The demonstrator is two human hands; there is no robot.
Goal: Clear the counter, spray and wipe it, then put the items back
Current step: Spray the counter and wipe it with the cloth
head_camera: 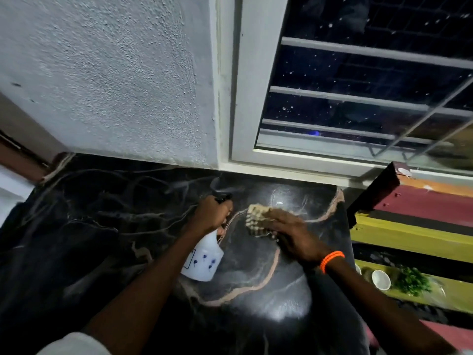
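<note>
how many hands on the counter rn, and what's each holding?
2. The left hand grips the white spray bottle mid-counter; the right hand presses the cloth onto the black counter beside it.

Spray bottle (203, 262) neck hidden under left hand (211, 213); cloth (257, 222) half covered by right hand (291, 235).
</note>
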